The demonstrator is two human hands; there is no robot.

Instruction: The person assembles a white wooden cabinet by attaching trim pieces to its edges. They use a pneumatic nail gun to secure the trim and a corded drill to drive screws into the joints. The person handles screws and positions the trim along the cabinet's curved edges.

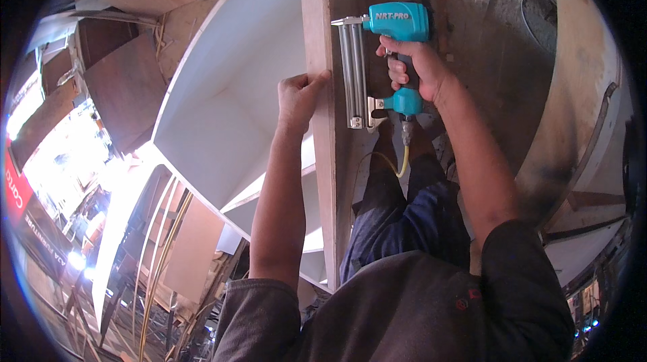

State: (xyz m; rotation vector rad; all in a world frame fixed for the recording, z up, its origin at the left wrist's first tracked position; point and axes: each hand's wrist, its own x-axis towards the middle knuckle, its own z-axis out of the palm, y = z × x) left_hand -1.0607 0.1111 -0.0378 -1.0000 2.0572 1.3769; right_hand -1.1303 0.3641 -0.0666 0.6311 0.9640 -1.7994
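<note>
My right hand [416,68] is wrapped round the handle of a teal pneumatic nail gun [399,22]. The gun's silver nose is at the right face of an upright wooden board [323,160], near its far end; whether it touches cannot be told. A yellow air hose [404,163] hangs from the handle's lower end. My left hand [301,96] grips the left edge of the same board, thumb on top and fingers curled down inside. This board forms the side of a white-lined cabinet [226,72] with inner dividers.
Wooden panels [125,86] lean at the left, near a brightly lit opening. A large curved panel [573,72] stands on the right. Loose cables and scraps lie on the dusty floor [472,86] ahead. Long thin strips [158,261] stand at the lower left.
</note>
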